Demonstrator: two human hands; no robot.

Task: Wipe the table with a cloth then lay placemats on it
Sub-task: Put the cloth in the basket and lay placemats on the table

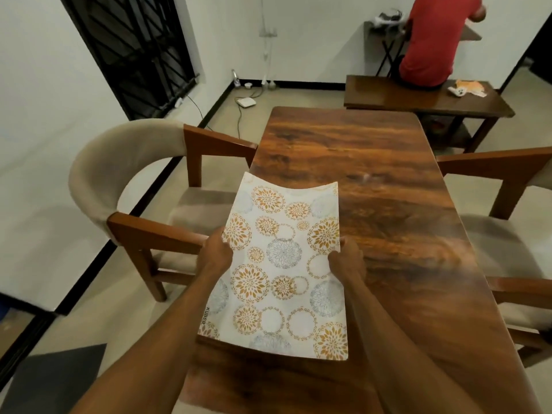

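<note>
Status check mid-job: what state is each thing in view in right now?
Placemat: held over the table's near left part, far end curled up, not laid flat.
Left hand: grips the placemat's left edge.
Right hand: grips the placemat's right edge.
Table: no placemat lying flat on it yet.
Left chair: drawn up to the table, seat unoccupied.
Bench: a person sits on it.

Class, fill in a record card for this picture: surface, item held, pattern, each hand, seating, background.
surface: wooden table
item held: placemat, over the table's near left part, far edge curled up
pattern: orange and grey floral circles on white
left hand: grips the placemat's left edge
right hand: grips its right edge
seating: left armchair, right armchair
background: person in red shirt seated on a bench
</note>
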